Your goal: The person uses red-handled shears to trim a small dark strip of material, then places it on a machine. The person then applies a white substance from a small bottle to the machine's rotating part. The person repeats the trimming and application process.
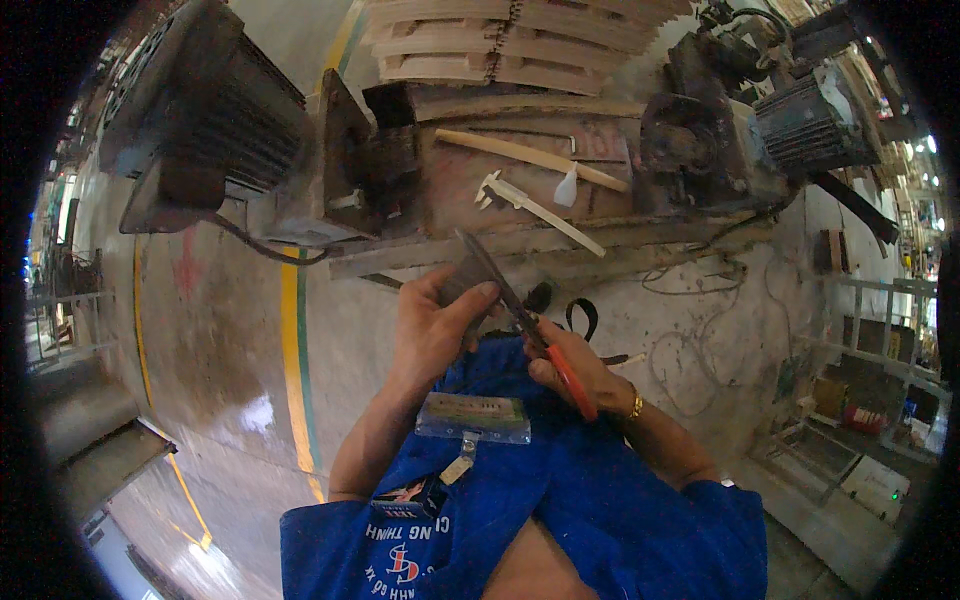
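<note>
My right hand (585,372) is closed round a long dark tool with a red handle (570,382). Its narrow dark blade points up and to the left, and I cannot tell whether it is a file or shears. With thumb on top, my left hand (440,322) pinches a flat dark grey piece (466,280). The blade lies against or just beside that piece; which of the two is unclear. Beyond my hands, a caliper (545,212) rests on the worn bench (455,190), near a small white bottle (566,188) and a wooden stick (530,158).
A large dark motor (235,110) stands at the left of the bench, and another motor (815,120) at the right. An L-shaped hex key (573,143) lies toward the back. Stacked wooden slats (500,45) rise behind. A cable (690,285) trails at the right.
</note>
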The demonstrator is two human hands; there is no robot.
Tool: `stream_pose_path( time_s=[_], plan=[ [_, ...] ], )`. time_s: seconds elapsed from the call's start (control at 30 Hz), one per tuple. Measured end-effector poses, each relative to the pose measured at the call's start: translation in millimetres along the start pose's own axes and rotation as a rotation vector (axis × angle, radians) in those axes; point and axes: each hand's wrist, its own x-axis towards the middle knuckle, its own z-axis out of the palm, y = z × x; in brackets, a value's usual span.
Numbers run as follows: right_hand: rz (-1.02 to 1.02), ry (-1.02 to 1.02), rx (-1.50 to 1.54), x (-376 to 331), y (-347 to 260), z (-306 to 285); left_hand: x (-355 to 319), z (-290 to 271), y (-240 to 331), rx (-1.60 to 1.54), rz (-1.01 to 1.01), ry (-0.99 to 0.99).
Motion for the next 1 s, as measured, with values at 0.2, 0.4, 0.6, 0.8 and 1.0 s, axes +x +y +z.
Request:
stream_pose_path(
  time_s=[0.2,0.4,0.6,0.8,1.0],
  plan=[
    [-0.034,0.017,-0.03,5,-6,3,2,-6,-4,-0.007,-0.016,0.024],
    [0.071,-0.003,-0.039,5,-6,6,3,-12,-8,-0.024,-0.03,0.007],
    [0.038,-0.016,0.12,8,-9,5,2,-17,-11,-0.079,0.014,-0.053],
    [-0.081,-0.197,0.053,12,-29,-15,2,-35,-6,-0.023,0.096,-0.279],
    [-0.078,-0.235,-0.044,18,-38,-17,0,-44,-7,0.114,0.098,-0.3]
  ],
)
